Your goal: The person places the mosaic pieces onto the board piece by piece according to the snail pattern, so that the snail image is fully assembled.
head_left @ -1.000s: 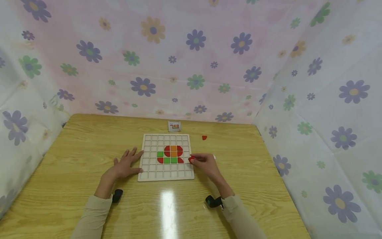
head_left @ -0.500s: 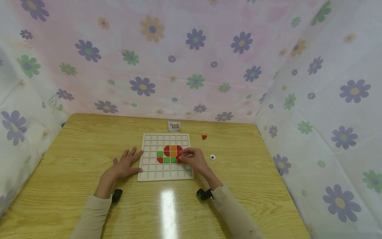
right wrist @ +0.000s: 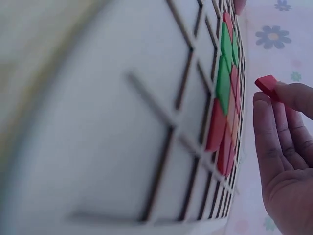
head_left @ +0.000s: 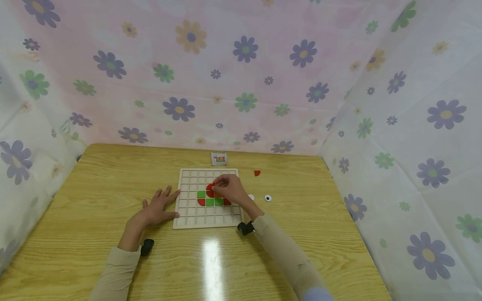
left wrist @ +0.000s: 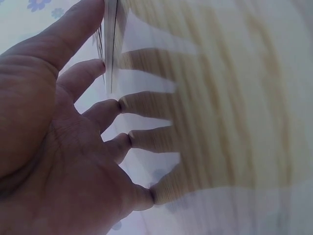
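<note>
My right hand (head_left: 230,189) is over the wooden grid board (head_left: 188,217), pinching a small red tile (right wrist: 266,84) between thumb and fingers. In the right wrist view the red tile is held up off the board's surface. Set in the grid are green square tiles (head_left: 201,194), a red rounded tile (head_left: 201,202) and other red and orange ones, partly hidden by the right hand in the head view. Spread fingers of my left hand (head_left: 155,209) rest on the table, thumb and fingertips right at the board's left edge; the left wrist view shows the palm (left wrist: 73,147).
Behind the board lies a small picture card (head_left: 219,159). To the right are a loose red quarter-round tile (head_left: 257,173), a white eye disc (head_left: 267,198) and another white disc (head_left: 251,197) partly behind the right wrist. Flowered curtains (head_left: 244,83) enclose the wooden table (head_left: 320,234).
The right hand has carried the red tile leftward from the board's right edge to over its coloured tiles, then farther up and left. My left hand stays in place.
</note>
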Motion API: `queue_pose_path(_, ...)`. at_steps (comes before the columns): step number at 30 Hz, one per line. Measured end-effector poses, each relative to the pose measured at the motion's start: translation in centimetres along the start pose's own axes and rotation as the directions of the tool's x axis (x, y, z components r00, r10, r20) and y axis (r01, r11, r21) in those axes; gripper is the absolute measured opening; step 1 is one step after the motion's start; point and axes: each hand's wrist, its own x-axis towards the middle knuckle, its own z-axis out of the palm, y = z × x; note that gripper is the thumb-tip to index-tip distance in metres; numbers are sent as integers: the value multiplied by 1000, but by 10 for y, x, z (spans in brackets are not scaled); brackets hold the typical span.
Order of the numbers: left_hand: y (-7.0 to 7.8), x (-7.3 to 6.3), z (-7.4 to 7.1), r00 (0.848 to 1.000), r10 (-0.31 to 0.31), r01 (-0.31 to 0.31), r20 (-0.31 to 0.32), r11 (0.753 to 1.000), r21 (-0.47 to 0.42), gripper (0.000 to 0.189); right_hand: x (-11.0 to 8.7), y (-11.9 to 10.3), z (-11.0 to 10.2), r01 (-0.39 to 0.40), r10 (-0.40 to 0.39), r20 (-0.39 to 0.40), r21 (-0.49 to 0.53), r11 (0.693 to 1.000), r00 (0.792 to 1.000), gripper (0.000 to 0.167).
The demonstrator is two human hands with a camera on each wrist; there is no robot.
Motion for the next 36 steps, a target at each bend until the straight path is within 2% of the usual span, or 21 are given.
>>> queue_pose_path(3, 0, 0, 0, 1000, -5, 5, -2, 1000, 4, 83, 11, -3, 5, 48, -47, 3, -14, 999, 999, 12)
queue_pose_path(6, 0, 1, 0, 1000, -8, 8, -1, 1000, 14, 83, 20, -4, 11, 61, -61, -5, -6, 998, 998, 12)
queue_pose_path(11, -1, 1, 0, 1000, -5, 5, 0, 1000, 18, 84, 31, -2, 23, 34, -35, -18, -29, 999, 999, 11)
queue_pose_path(17, 0, 1, 0, 1000, 0, 0, 2, 1000, 15, 83, 35, 2, 31, 19, -23, -21, -145, 989, 1000, 10)
queue_pose_path(29, 1, -1, 0, 1000, 5, -5, -2, 1000, -2, 83, 40, -2, 33, -8, 25, 56, -287, 958, 998, 12)
queue_pose_path(36, 1, -1, 0, 1000, -4, 4, 0, 1000, 6, 83, 39, -4, 32, -51, 70, 53, -299, 953, 996, 11)
